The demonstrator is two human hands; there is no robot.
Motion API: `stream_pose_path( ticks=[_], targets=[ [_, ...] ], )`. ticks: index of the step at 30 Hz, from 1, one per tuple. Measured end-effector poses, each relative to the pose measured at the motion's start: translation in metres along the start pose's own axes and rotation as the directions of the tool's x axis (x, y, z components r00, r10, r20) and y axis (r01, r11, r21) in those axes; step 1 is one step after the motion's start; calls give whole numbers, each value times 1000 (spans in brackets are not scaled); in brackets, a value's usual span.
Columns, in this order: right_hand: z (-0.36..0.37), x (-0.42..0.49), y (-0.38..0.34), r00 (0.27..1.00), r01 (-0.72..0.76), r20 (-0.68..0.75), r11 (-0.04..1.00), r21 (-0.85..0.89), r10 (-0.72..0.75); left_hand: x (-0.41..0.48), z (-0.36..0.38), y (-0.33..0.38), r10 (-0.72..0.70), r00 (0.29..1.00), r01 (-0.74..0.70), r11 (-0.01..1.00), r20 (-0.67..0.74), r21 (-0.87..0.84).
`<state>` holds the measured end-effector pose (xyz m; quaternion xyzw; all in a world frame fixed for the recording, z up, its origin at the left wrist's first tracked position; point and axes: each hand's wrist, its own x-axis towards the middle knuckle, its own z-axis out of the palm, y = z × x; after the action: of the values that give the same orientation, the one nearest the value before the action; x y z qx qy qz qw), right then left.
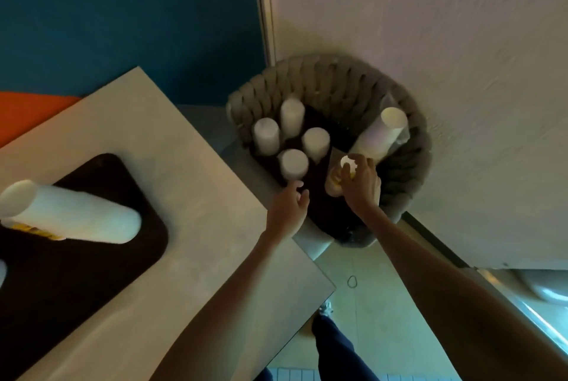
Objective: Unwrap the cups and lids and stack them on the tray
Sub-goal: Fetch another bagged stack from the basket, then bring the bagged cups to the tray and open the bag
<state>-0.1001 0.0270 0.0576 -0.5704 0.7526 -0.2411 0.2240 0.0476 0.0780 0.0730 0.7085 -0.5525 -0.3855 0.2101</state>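
Fingers (353, 167) of the right hand (362, 185) curl round the white top of a short pale-yellow wrapped stack (333, 182), which stands inside the grey woven basket (325, 76). The left hand (290, 205), fingers loosely spread and holding nothing, hovers just beside an upright white wrapped cup stack (293, 164).

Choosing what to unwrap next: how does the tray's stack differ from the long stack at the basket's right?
The tray stack sits on the dark tray; the long stack leans in the woven basket against its rim. The long stack shows clear wrap near its top; the tray stack shows none plainly. Both are tall and white.
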Motion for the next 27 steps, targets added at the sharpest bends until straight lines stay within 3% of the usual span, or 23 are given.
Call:
stream_pose_path(
  ticks=[4, 13, 19, 24, 27],
  targets=[
    [3, 35, 31, 991, -65, 114, 998, -5, 65, 42, 36, 13, -90, 995, 95, 987, 47, -132],
    [39, 88, 77, 920, -168, 371, 983, 75, 129, 102, 88, 26, -251, 961, 271, 940, 118, -206],
    [56, 97, 83, 927, -294, 315, 915, 277, 202, 123, 104, 25, -355, 927, 375, 881, 120, -287],
    [75, 95, 85, 868, -449, 396, 817, 362, 301, 129, 112, 16, -453, 870, 490, 759, 194, -428],
    [94, 96, 94, 812, -533, 465, 772, 347, 351, 132, 117, -1, -506, 854, 502, 743, 120, -442]
  ],
)
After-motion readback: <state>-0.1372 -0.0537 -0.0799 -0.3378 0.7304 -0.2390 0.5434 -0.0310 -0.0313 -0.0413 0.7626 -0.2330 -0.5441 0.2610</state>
